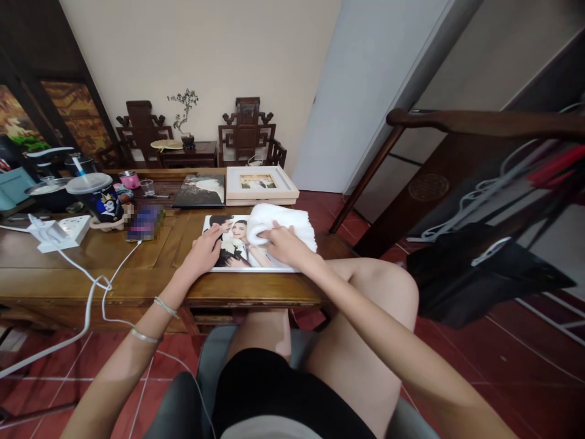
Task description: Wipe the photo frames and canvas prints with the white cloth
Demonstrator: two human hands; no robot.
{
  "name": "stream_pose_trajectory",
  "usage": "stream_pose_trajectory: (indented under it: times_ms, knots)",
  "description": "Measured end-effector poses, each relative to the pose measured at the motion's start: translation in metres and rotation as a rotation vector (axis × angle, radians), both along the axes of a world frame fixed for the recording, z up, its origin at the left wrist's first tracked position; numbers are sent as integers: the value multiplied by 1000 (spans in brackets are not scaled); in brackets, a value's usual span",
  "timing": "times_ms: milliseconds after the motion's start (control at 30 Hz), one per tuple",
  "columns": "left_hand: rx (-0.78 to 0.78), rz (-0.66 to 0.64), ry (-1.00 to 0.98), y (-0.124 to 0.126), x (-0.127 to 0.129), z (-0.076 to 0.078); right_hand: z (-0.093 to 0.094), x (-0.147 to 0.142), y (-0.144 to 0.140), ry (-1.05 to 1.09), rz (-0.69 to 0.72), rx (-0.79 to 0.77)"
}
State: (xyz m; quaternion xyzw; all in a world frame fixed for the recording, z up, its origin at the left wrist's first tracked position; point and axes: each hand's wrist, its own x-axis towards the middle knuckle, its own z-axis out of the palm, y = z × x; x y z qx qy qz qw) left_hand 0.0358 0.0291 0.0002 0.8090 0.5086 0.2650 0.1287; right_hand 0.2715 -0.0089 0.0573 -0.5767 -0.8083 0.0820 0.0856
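Now, head view: left hand (204,251) flat, fingers spread, pressing photo print (233,247) near front edge of wooden table (150,256). Right hand (280,242) curled around white cloth (283,222) lying on print's right part. Framed photo (260,183) just behind.

A home sitting room, furnished in a traditional style: two carved dark wooden armchairs (247,131) flank a small side table with a potted bonsai (185,116) against the back wall at upper centre. A long wooden desk (137,256) stands on red floor tiles (479,353), carrying framed wedding photos (260,183).
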Motion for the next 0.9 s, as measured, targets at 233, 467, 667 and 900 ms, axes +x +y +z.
stream_pose_trajectory:
  times_ms: [233, 467, 667, 900]
  knots:
    - [151, 1, -325, -3, -6, 13, 3, -77, -9, -110, 232, 44]
    - [213, -14, -275, -6, -12, 12, -3, -42, -52, -12, 557, 83]
    - [135, -80, -104, -5, -9, 4, -3, 14, -52, 110, 430, 35]
    - [111, -96, -46, -5, -10, 6, -9, 27, 28, 390, 158, 29]
